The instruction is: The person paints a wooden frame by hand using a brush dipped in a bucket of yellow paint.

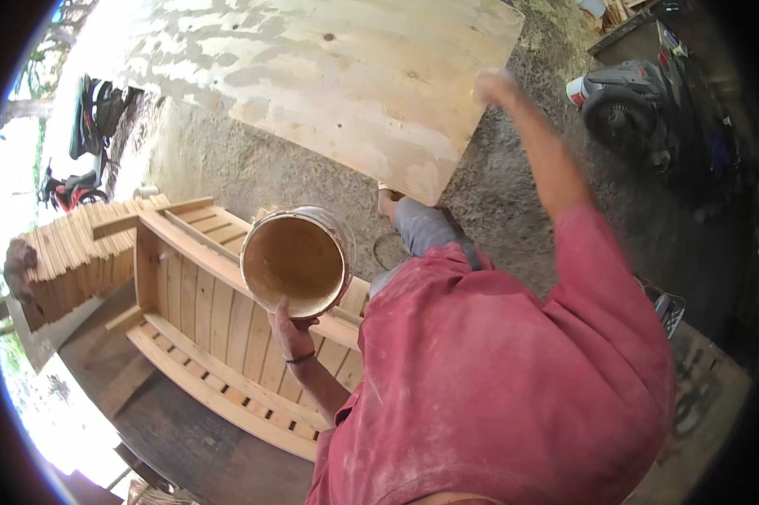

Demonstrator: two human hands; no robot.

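Well, on the left stands a slatted frame (228,324) of pale, knot-flecked timber, all straight rails and close boards; over it the left hand (292,335) pinches the rim of a round, tan-coated bucket (295,261), thumb inside. A steady grip there should serve best, with the bucket kept off the timber. Ahead lies a broad plywood sheet (337,80), patchy with a pale film, where even, unhurried passes would probably suit; at its right edge the right hand (497,87) blurs, its grip impossible to tell.
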